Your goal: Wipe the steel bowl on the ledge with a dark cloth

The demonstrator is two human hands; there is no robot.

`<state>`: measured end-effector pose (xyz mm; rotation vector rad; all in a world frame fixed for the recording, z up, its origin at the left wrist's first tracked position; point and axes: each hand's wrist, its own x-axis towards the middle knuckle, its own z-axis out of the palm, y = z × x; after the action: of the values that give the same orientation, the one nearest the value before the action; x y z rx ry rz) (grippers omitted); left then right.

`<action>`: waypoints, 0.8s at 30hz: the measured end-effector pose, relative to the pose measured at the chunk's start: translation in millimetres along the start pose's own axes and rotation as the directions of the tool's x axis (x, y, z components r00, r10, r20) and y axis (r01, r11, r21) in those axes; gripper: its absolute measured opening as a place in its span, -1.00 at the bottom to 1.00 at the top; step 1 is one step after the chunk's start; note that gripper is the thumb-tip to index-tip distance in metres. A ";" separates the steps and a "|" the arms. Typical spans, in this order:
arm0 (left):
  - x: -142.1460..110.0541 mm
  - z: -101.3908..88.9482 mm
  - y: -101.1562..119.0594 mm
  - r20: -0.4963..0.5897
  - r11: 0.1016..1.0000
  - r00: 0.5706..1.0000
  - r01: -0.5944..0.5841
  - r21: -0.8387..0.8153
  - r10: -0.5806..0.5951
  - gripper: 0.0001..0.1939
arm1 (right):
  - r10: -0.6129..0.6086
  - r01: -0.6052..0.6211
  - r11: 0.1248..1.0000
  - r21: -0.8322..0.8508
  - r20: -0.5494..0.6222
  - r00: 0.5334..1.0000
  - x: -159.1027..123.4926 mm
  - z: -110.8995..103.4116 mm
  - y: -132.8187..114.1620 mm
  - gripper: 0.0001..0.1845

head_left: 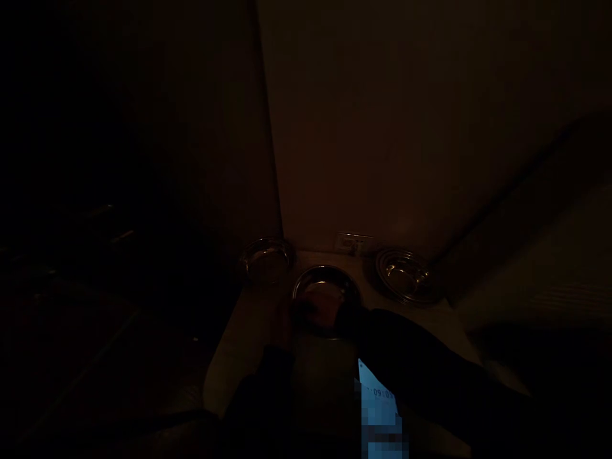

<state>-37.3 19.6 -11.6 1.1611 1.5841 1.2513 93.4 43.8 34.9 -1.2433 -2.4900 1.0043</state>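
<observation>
In a very dark room, a person in dark sleeves reaches both hands toward a round, shiny metal bowl [337, 284] near the middle of a pale, light-toned surface [243, 328]. The right hand [325, 309] reaches over the bowl, covering part of its inside; the left hand [283, 322] is at the bowl's left edge. It is too dark to tell whether the fingers of either hand are spread, curled or holding anything. Behind the bowl and to the left stands a shiny metal dish [268, 268]; behind it and to the right is a round metal vessel with several rings at its rim [406, 275]. A glowing pale-blue screen [375, 382] showing digits lies nearer the wearer, partly covered by the right sleeve. A dim, brownish wall [358, 140] rises behind.
</observation>
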 end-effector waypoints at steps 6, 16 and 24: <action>-4.9 1.5 6.2 0.116 0.999 0.992 0.047 -0.007 -0.046 -0.68 | -0.110 0.128 0.991 -0.049 0.283 0.953 -36.6 -21.2 15.5 -0.62; -5.0 8.5 4.9 0.057 0.999 0.998 0.025 0.045 -0.028 -0.68 | 0.187 -0.223 0.848 -0.481 -0.124 0.975 -20.6 -33.5 29.9 -0.59; -6.6 10.6 -1.4 -0.004 0.998 1.000 0.007 0.068 -0.006 -0.65 | 0.053 -0.020 0.947 -0.320 0.095 0.994 -26.2 4.3 22.7 -0.62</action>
<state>-25.7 15.7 -14.8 1.1957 1.6435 1.2044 122.6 31.3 20.4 -1.3588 -2.8047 0.7055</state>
